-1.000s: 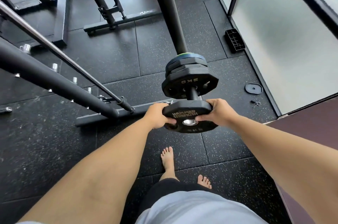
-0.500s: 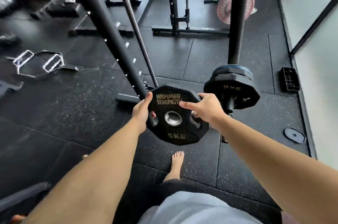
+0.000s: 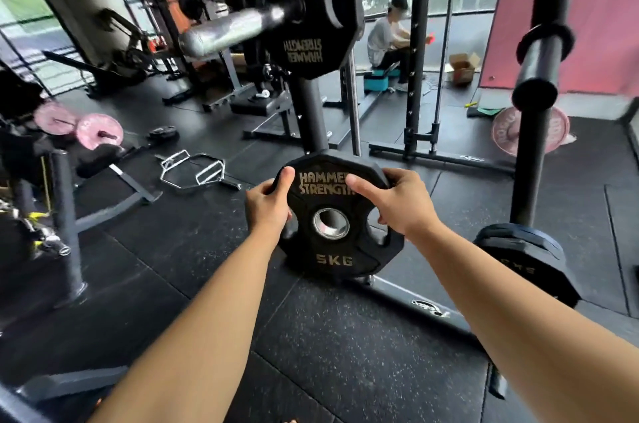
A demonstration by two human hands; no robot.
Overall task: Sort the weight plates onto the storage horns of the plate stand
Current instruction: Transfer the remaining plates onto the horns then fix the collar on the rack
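Fingers of my left hand (image 3: 268, 206) curl round the left edge of the 5 kg plate (image 3: 337, 249), thumb on its face. I hold it upright before the stand's post (image 3: 313, 114), below the 10 kg plate (image 3: 304, 7) on its horn (image 3: 235, 28). My right hand (image 3: 397, 204) grips its right edge; stacked plates (image 3: 525, 256) sit farther right.

1. 5kg plate (image 3: 340, 255): matt black rubber-like coating, shiny metal centre ring.
2. Storage horn (image 3: 228, 30): smooth brushed silver metal.
3. Floor (image 3: 345, 370): rough black rubber matting, speckled.
4. Upright post (image 3: 530, 159): matt black metal.
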